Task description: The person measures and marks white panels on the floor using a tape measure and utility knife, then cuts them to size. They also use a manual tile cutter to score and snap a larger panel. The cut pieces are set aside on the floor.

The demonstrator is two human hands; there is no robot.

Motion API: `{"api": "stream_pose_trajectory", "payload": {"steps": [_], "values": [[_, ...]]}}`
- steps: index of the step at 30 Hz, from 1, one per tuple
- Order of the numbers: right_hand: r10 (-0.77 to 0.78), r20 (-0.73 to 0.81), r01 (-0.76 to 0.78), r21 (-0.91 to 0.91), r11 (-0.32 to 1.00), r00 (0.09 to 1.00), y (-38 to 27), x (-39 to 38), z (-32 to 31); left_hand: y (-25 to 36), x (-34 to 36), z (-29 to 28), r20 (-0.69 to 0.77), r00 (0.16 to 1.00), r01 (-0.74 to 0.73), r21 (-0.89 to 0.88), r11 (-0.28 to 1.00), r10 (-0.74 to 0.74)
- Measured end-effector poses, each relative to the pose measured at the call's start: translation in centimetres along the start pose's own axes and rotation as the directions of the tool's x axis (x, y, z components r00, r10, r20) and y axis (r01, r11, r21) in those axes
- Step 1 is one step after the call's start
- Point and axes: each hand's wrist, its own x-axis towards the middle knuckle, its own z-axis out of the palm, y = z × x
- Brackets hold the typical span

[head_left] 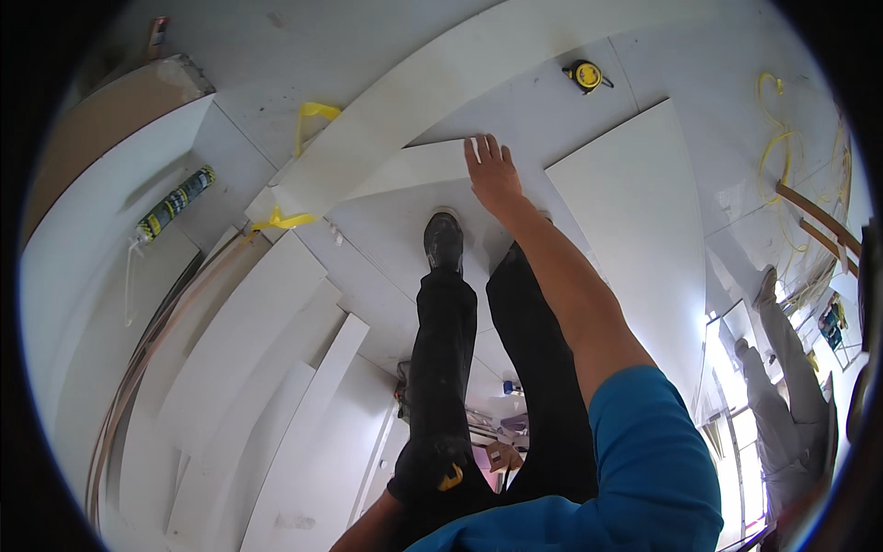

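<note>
My right hand [494, 175] is bare, with its fingers stretched out. Its fingertips are at the right end of a narrow white board [414, 172] lying on the floor. This board meets a longer white panel [405, 78] that runs diagonally in front of me. My left hand [430, 469], in a dark glove, is low by my left thigh. A small yellow piece [451, 477] shows at its fingers; what it belongs to is hidden against the black trousers.
White panels [239, 336] lie stacked at left, near a sealant tube [177, 203]. Yellow strapping [283, 219] lies by their ends. A yellow tape measure [586, 75] sits ahead, a large white panel [644, 212] to the right. Another person's grey-trousered legs [782, 396] show far right.
</note>
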Motion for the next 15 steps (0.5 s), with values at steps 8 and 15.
{"api": "stream_pose_trajectory", "payload": {"steps": [8,15], "values": [[-0.197,0.108,0.218,-0.253,0.943,0.975,-0.4,0.4,2.4,4.3,1.2,0.1,0.212,0.845,-0.444,0.789,0.423,0.492],[-0.092,0.272,0.088,0.026,0.996,0.958,-1.8,-12.6,-6.5,-1.4,1.5,-1.3,0.529,0.776,-0.536,0.84,-0.082,0.345]]}}
